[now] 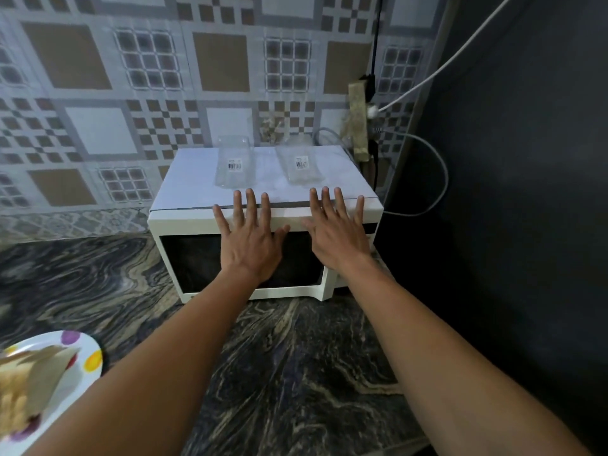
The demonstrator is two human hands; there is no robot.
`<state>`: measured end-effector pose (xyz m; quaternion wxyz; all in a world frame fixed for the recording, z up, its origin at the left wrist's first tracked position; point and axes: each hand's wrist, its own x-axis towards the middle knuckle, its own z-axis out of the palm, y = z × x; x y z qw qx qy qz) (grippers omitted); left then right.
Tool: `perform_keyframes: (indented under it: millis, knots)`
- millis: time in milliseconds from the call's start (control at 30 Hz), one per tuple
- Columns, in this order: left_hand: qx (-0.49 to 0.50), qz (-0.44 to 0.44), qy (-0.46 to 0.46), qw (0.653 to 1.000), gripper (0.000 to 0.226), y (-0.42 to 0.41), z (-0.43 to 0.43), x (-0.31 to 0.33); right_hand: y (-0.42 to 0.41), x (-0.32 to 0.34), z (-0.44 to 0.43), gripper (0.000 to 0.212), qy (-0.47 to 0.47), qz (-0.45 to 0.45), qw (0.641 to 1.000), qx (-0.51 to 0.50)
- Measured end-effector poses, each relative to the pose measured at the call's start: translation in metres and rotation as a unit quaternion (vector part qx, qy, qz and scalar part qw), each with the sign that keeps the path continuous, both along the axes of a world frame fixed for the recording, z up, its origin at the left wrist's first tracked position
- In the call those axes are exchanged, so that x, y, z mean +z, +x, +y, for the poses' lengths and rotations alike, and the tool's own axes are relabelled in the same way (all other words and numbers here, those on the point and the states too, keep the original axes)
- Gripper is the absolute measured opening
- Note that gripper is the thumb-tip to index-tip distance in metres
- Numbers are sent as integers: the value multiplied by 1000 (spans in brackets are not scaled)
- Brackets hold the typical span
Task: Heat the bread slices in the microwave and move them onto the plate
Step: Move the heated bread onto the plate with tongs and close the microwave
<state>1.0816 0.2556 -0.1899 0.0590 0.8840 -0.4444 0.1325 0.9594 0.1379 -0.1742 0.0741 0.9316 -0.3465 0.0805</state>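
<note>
The light is dim and cool, even across the scene, with no hard shadows. The white box-shaped microwave (263, 205) top catches a soft pale sheen, brightest part of the frame. The dark wall on the right (526, 192) falls nearly black. Wide-angle bending curves the patterned grey-and-brown wall tiles (98, 93) near the edges. The white plate with coloured dots (87, 352) at lower left is smeared with blur.

Two clear plastic containers (235, 166) (301, 164), each bearing a barcode label, stand side by side. White cable (431, 166) loops to the right of them. Patterned wall tiles (131, 93) behind them; dark marbled countertop (296, 373) in front
</note>
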Motion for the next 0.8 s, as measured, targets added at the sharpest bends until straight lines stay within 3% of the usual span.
perform_keyframes:
  millis: [333, 800]
  knots:
    - [50, -19, 26, 998, 63, -1, -14, 15, 5, 19, -31, 58, 39, 22, 997, 63]
    - [39, -13, 24, 999, 45, 5, -19, 34, 13, 36, -44, 46, 81, -10, 993, 85]
